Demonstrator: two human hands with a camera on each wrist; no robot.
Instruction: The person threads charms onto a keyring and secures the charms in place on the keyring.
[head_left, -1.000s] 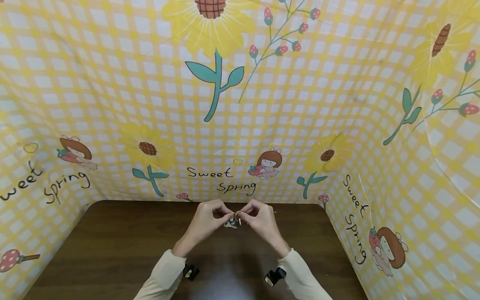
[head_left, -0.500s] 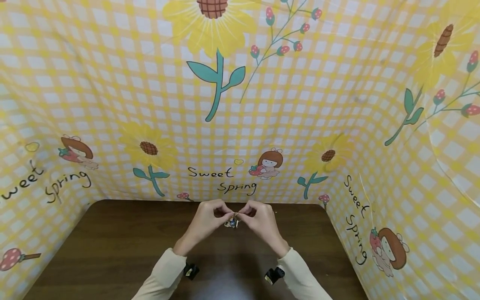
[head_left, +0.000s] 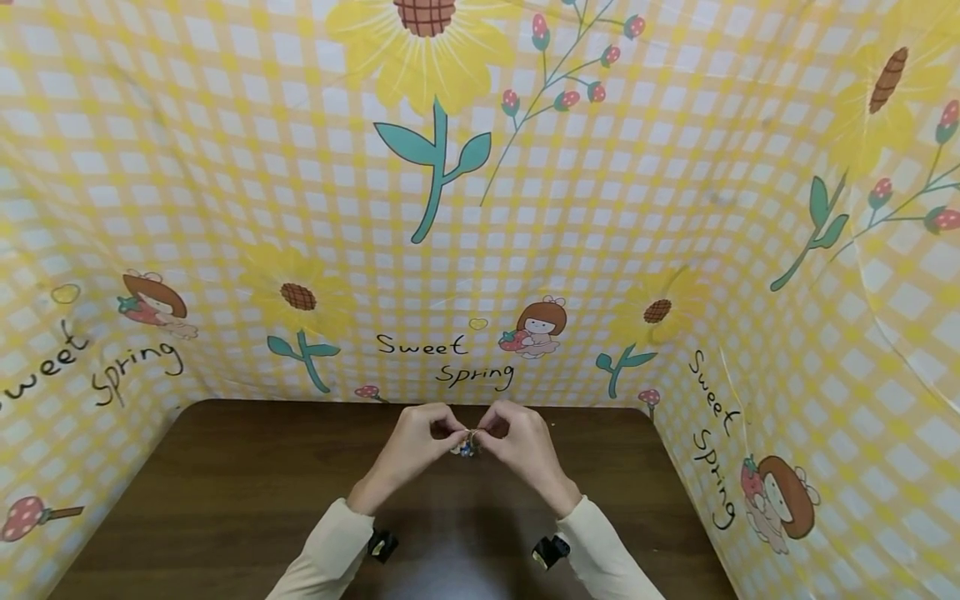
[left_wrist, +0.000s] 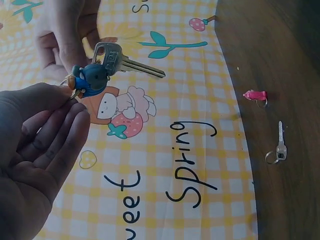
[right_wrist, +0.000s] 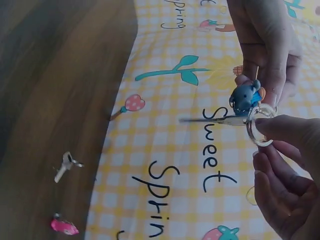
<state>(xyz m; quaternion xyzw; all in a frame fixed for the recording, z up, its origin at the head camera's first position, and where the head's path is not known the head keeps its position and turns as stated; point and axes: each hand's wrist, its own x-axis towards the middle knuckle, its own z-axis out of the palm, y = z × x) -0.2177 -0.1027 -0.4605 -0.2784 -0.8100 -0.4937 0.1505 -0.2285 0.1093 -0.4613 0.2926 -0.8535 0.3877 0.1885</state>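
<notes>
In the head view my left hand [head_left: 422, 437] and right hand [head_left: 521, 437] meet fingertip to fingertip above the far part of the table. Between them hangs a small cluster with a metal key [left_wrist: 114, 60] and a blue-and-grey elephant-like charm [left_wrist: 91, 80]. The right wrist view shows a metal split ring [right_wrist: 260, 125] pinched between my right thumb and fingers, with the key lying across it. My left thumb and fingers pinch the charm's end of the cluster; its attachment there is partly hidden by the fingers.
On the dark wooden table [head_left: 247, 492] lie another key [left_wrist: 281, 142] with a ring and a pink charm [left_wrist: 256, 95] with its own ring. A yellow checked cloth [head_left: 420, 283] stands as a wall at the back and both sides.
Both hands stay nearly in place, pinching throughout. The key, which hung apart near the right fingertips, now hangs closer in with the blue charm.
</notes>
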